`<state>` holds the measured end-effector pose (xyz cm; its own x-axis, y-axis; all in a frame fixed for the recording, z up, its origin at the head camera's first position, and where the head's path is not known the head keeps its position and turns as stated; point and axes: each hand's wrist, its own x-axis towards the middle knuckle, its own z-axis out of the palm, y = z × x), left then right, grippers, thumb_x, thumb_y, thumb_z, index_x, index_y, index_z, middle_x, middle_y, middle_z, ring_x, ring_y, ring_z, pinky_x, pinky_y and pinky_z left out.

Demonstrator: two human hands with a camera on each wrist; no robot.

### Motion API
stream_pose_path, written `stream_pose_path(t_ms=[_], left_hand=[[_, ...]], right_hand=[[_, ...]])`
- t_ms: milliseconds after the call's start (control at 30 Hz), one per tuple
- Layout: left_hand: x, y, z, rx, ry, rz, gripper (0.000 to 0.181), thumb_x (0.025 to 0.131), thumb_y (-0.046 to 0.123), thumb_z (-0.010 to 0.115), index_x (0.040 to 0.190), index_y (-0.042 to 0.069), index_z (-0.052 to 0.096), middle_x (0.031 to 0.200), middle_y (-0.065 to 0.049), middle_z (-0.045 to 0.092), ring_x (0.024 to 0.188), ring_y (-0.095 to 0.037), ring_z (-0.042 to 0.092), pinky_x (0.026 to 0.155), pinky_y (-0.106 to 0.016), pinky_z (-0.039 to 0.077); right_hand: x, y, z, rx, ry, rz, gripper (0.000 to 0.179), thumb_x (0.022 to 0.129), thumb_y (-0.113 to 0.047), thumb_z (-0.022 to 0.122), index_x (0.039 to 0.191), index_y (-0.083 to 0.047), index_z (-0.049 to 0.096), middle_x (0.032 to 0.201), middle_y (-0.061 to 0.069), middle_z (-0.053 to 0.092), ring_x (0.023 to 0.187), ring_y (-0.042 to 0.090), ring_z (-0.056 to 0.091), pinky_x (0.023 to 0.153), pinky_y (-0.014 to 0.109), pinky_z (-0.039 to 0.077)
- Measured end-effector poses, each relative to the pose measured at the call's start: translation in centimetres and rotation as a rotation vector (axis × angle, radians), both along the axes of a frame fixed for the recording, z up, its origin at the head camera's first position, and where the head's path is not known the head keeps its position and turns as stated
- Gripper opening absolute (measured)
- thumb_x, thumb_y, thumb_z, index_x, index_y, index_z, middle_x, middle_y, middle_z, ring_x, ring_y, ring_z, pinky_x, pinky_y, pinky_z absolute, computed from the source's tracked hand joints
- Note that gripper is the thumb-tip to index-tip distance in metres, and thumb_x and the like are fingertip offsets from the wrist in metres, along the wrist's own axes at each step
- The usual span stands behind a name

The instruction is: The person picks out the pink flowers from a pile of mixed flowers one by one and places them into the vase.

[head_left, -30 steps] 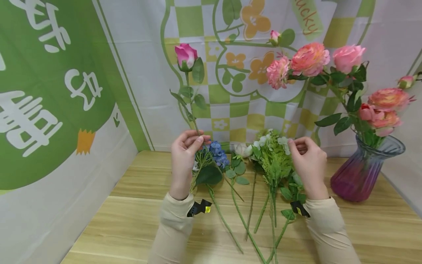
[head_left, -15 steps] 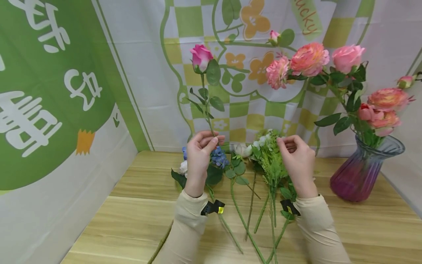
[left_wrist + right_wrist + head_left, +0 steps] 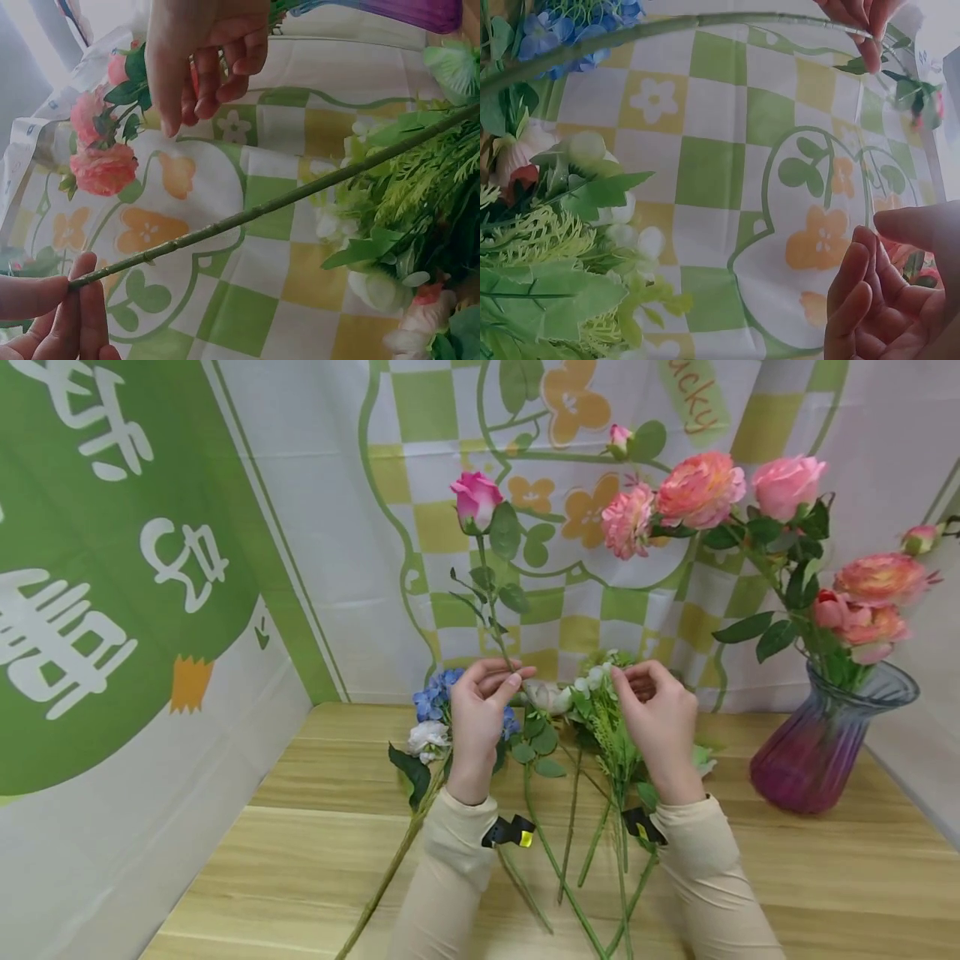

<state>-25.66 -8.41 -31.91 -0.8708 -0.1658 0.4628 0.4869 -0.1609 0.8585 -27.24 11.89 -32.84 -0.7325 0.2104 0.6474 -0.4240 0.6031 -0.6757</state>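
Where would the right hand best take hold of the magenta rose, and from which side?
Probably the magenta rose is best pinched on its bare stem below the left hand, with the right hand coming from the right: that length is thin, leafless and slants down that way, whereas leaves crowd the part above.

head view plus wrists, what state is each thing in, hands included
rose: held up, slightly tilted
left hand: pinching the rose stem
right hand: loosely curled, holding nothing visible
vase: upright, holding pink flowers
blue flowers: lying down, partly hidden
greenery: lying on the table
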Motion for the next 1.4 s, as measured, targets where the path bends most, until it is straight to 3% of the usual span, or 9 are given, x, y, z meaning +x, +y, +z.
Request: stream_pose_path(t_ms=[167, 400, 633, 767, 867, 1100, 1400], left_hand=[[0.2, 0.3, 0.2, -0.005, 0.008, 0.003, 0.013, 0.089, 0.0, 0.061, 0.101, 0.004, 0.066, 0.098, -0.019, 0.071, 0.095, -0.024, 0.069, 0.09, -0.036, 0.052], [0.5, 0.6, 0.5, -0.029, 0.024, 0.041, 0.013, 0.088, -0.001, 0.063, 0.101, -0.002, 0.065, 0.098, -0.019, 0.07, 0.095, -0.035, 0.066, 0.085, -0.04, 0.054], [0.5, 1.2, 0.4, -0.073, 0.015, 0.06, 0.015, 0.085, -0.003, 0.066, 0.1, -0.003, 0.065, 0.098, -0.022, 0.066, 0.078, -0.028, 0.066, 0.079, -0.044, 0.055], [0.5, 1.4, 0.3, -0.079, 0.015, 0.037, 0.017, 0.085, -0.004, 0.065, 0.102, -0.006, 0.063, 0.099, -0.025, 0.064, 0.082, -0.041, 0.065, 0.076, -0.039, 0.056], [0.5, 1.5, 0.3, -0.076, 0.006, 0.019, 0.018, 0.085, -0.005, 0.065, 0.102, -0.007, 0.061, 0.099, -0.026, 0.063, 0.085, -0.047, 0.062, 0.074, -0.036, 0.056], [0.8, 1.7, 0.7, -0.101, -0.04, -0.004, 0.013, 0.084, -0.007, 0.065, 0.096, -0.008, 0.061, 0.104, -0.024, 0.061, 0.085, -0.044, 0.064, 0.073, -0.033, 0.056], [2.3, 1.9, 2.1, -0.158, -0.092, -0.005, 0.01, 0.084, -0.008, 0.064, 0.094, -0.01, 0.06, 0.103, -0.021, 0.06, 0.088, -0.044, 0.062, 0.077, -0.039, 0.055]], right_hand=[[0.1, -0.2, 0.0, 0.011, 0.022, 0.048, 0.027, 0.09, -0.035, 0.064, 0.088, -0.009, 0.068, 0.075, 0.006, 0.068, 0.065, 0.015, 0.061, 0.058, 0.015, 0.044], [0.5, -0.5, 0.2, 0.037, 0.027, 0.128, 0.024, 0.09, -0.036, 0.064, 0.092, -0.012, 0.07, 0.08, 0.002, 0.07, 0.07, 0.013, 0.063, 0.063, 0.014, 0.047], [1.0, -1.2, 0.5, 0.086, 0.075, 0.234, 0.017, 0.087, -0.028, 0.069, 0.094, -0.013, 0.074, 0.088, 0.002, 0.073, 0.077, 0.015, 0.068, 0.069, 0.031, 0.055], [1.3, -1.5, 0.6, 0.092, 0.083, 0.285, 0.015, 0.085, -0.023, 0.072, 0.095, -0.013, 0.075, 0.089, 0.002, 0.074, 0.076, 0.015, 0.069, 0.07, 0.034, 0.056], [1.5, -1.7, 0.5, 0.11, 0.063, 0.308, 0.015, 0.084, -0.022, 0.073, 0.096, -0.012, 0.076, 0.089, 0.002, 0.074, 0.075, 0.015, 0.069, 0.07, 0.034, 0.057], [1.6, -2.0, 0.2, 0.156, -0.015, 0.342, 0.019, 0.084, -0.023, 0.073, 0.098, -0.011, 0.075, 0.091, 0.004, 0.074, 0.075, 0.017, 0.069, 0.067, 0.036, 0.056], [1.5, -2.2, -0.1, 0.203, -0.089, 0.355, 0.015, 0.085, -0.023, 0.072, 0.097, -0.016, 0.076, 0.089, 0.002, 0.075, 0.077, 0.016, 0.07, 0.066, 0.036, 0.056]])
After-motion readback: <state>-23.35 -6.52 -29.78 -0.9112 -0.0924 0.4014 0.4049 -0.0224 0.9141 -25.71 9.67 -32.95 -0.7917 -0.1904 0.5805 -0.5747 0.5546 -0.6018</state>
